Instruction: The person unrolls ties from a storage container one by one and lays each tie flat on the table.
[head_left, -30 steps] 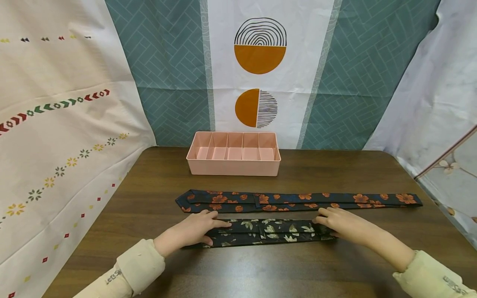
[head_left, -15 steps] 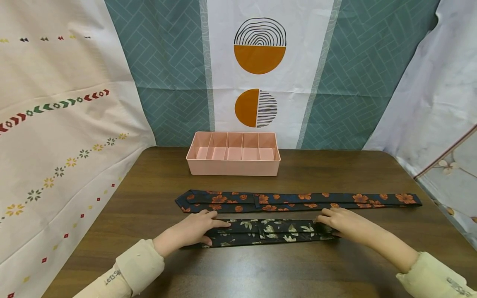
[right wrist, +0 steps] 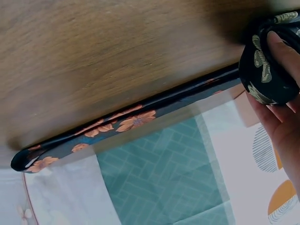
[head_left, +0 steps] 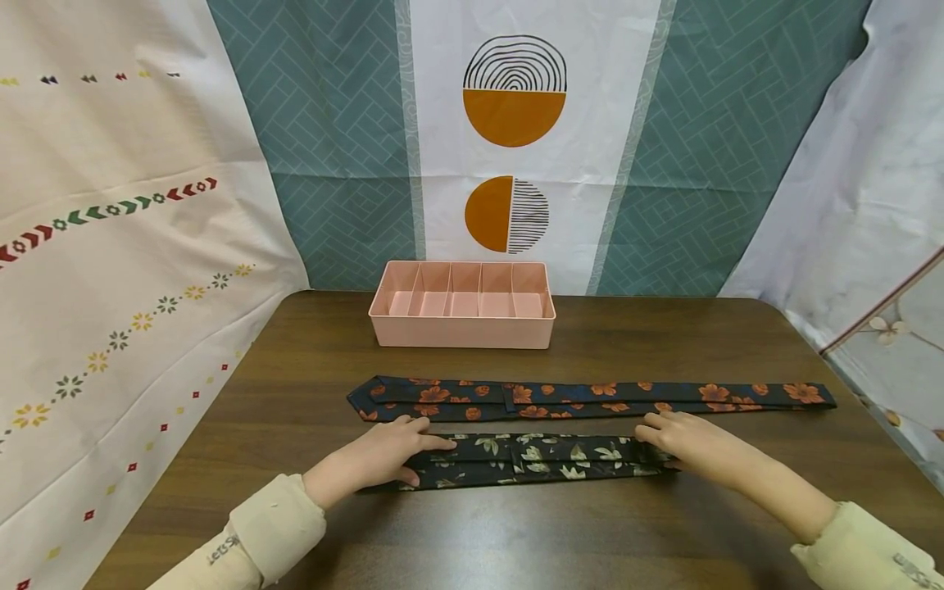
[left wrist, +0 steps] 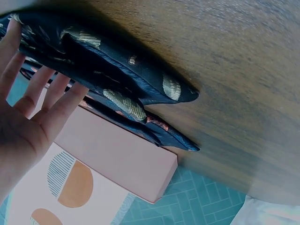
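Nearer me lies a black necktie (head_left: 546, 459) with pale leaf prints, stretched left to right between my two hands. My left hand (head_left: 379, 455) rests on its wide end; the left wrist view shows straight fingers (left wrist: 65, 101) lying on the cloth. At the opposite end my right hand (head_left: 682, 442) grips the tie. In the right wrist view, the thumb presses into a bunched, curled end of the black necktie (right wrist: 262, 70), with fingers on its far side. Just beyond lies a second, dark necktie with orange flowers (head_left: 601, 391), folded lengthwise with its pointed end at left.
A pink tray (head_left: 465, 332) with several narrow compartments stands at the back of the brown wooden table (head_left: 664, 344). Patterned cloth (head_left: 339, 164) hangs behind the table and along both sides.
My right hand has shifted slightly to the right with the end of the black necktie. My left hand and the orange-flowered necktie stay where they were.
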Available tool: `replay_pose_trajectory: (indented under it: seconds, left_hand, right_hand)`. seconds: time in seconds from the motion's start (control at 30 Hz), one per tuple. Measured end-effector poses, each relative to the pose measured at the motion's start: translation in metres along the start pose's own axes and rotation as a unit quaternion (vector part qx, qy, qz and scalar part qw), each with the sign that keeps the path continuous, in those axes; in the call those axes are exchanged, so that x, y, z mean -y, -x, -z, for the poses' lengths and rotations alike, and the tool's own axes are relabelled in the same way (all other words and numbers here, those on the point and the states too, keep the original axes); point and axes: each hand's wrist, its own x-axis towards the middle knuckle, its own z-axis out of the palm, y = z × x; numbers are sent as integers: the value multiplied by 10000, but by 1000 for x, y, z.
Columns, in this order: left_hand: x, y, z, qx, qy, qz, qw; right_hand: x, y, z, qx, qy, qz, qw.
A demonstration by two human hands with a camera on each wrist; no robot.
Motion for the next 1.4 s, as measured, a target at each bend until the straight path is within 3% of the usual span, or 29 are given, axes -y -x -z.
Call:
replay_pose_trajectory:
  seconds: [0.17,0.4,0.7,1.23,1.4]
  left_hand:
    - [1,0,-1,18,24,-1,10000]
    - [2,-2,-2,4,-9,-22,10000]
    - [2,-2,-1,-21,-4,-29,10000]
    - [1,-1,1,49,101,9,9999]
    - [0,-1,1,61,125,12,9999]
  right_hand:
    - [-3,4,-2,222,-107,-109,9996]
    - [-7,7,-4,48,-107,2,9999]
    - [-9,15,0,652,-559,-558,9947]
    - [-16,23,0,451,-540,-358,9969]
    - [-16,24,1,556,-612,-447,9956]
